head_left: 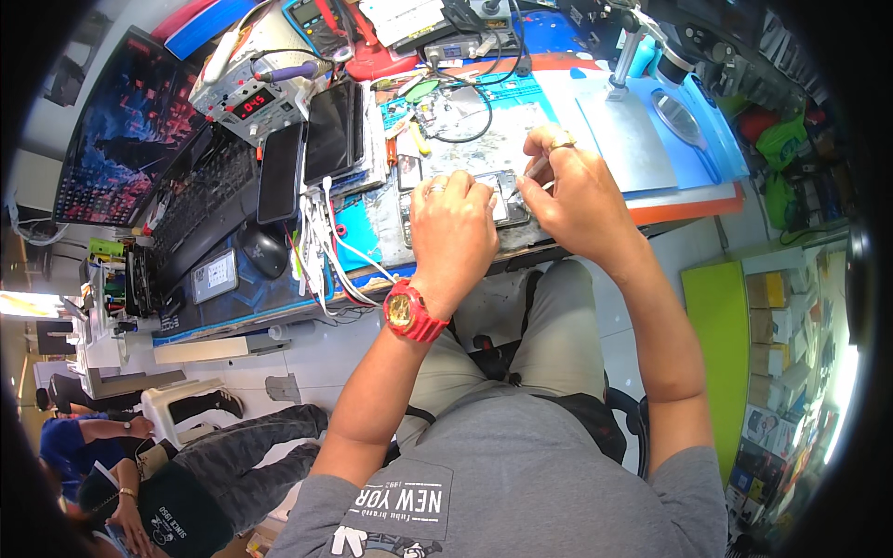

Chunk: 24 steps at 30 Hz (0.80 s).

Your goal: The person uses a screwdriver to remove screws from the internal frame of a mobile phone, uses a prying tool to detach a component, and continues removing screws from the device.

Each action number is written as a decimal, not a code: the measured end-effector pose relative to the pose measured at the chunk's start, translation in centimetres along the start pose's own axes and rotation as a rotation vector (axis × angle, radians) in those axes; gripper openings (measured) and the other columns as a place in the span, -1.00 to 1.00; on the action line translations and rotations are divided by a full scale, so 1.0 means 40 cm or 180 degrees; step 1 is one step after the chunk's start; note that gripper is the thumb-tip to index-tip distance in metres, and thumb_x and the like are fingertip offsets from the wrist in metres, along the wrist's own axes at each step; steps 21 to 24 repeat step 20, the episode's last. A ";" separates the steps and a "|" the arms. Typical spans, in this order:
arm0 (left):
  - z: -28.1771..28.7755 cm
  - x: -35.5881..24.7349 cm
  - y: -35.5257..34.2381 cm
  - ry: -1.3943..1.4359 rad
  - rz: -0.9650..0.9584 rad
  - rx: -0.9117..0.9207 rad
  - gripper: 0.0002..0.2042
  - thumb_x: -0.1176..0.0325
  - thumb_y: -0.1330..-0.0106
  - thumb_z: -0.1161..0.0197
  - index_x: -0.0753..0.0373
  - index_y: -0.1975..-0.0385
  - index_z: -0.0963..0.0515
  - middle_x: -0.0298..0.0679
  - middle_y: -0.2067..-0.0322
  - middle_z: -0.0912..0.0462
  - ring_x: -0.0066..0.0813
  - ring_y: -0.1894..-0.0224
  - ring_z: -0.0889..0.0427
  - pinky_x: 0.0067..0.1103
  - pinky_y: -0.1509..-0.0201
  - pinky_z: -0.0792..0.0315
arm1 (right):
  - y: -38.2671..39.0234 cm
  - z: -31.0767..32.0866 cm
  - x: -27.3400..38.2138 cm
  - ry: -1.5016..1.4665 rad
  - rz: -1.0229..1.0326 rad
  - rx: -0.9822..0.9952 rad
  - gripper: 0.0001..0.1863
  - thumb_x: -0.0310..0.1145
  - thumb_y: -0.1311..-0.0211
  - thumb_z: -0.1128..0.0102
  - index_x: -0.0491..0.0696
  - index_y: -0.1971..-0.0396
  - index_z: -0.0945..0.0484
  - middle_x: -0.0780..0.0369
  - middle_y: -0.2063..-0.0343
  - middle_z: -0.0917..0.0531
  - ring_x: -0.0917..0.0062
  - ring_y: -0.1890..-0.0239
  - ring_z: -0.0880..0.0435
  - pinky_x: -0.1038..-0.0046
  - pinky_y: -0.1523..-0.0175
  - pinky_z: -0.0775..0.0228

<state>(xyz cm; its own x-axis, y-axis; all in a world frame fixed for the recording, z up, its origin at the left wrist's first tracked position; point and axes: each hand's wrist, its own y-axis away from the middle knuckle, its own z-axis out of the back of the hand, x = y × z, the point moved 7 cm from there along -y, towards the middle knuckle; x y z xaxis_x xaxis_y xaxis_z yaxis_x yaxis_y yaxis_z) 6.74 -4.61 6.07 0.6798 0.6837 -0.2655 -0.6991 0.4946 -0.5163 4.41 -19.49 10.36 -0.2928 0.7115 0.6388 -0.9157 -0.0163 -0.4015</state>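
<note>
An opened smartphone (508, 210), with its inner parts showing, lies near the front edge of the workbench. My left hand (452, 228) rests over its left part, fingers curled and gripping it; much of the phone is hidden beneath. At the phone's right end, my right hand (581, 193) has thumb and fingers pinched together. Something slim and light seems to be between those fingertips, too small to make out. A grey work mat (484, 149) stretches behind the phone, with a loose circuit piece and a yellow-handled tool (420, 139) on it.
Left of my hands stand a dark tablet (333, 132), a phone (279, 172), white cables (326, 244) and a mouse (261, 249). A power supply (244, 102) stands farther back. On the right are a metal plate (625, 139), a stand and an oval mirror-like piece (677, 115). Other people sit at lower left.
</note>
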 end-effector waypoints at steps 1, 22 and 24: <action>0.001 0.000 0.000 -0.0003 0.0007 -0.0003 -0.92 0.39 -0.31 -0.39 0.21 0.27 -0.74 -0.22 0.25 -0.66 -0.11 0.09 -0.64 -0.20 -0.16 -0.41 | -0.001 -0.001 -0.001 -0.0015 0.0002 0.0012 -0.71 -0.54 -0.25 -0.38 -0.34 0.08 -0.58 0.00 0.34 -0.76 0.28 0.33 -0.84 0.31 0.15 -0.65; -0.007 0.003 0.004 0.0045 0.0002 -0.0103 -0.96 0.43 -0.24 -0.35 0.22 0.37 -0.69 -0.16 0.31 -0.63 -0.13 0.10 -0.66 -0.19 -0.20 -0.40 | -0.019 -0.025 0.051 0.0957 0.0053 0.0255 -0.66 -0.35 -0.36 -0.36 -0.27 0.00 -0.67 -0.06 0.24 -0.77 0.05 0.16 -0.78 0.14 0.04 -0.61; -0.007 0.003 0.004 0.0045 0.0002 -0.0103 -0.96 0.43 -0.24 -0.35 0.22 0.37 -0.69 -0.16 0.31 -0.63 -0.13 0.10 -0.66 -0.19 -0.20 -0.40 | -0.019 -0.025 0.051 0.0957 0.0053 0.0255 -0.66 -0.35 -0.36 -0.36 -0.27 0.00 -0.67 -0.06 0.24 -0.77 0.05 0.16 -0.78 0.14 0.04 -0.61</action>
